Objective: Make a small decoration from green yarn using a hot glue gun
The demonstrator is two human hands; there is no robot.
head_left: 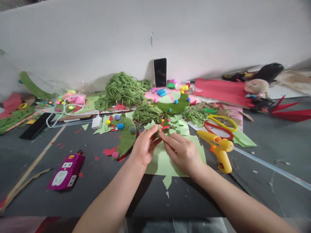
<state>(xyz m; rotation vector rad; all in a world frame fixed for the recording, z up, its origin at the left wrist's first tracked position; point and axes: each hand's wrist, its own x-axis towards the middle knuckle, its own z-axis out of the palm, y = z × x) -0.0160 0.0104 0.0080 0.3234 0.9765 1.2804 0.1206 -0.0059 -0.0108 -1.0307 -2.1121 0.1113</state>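
My left hand pinches a small pale green paper star between thumb and fingers. From the other side, my right hand has its fingers curled, with the fingertips meeting the star's lower right edge; they hide part of it. Both hands are over a light green paper sheet. Left of them lies a crescent wrapped in green yarn, with coloured pompoms on it. To the right, a yellow hot glue gun rests on its side, with a clear glue stick out of its back.
A phone leans on the wall behind a green yarn heap. Scissors with a yellow and a red handle lie behind the glue gun. A purple power bank, white charger and dark phone are at left; red card lies back right.
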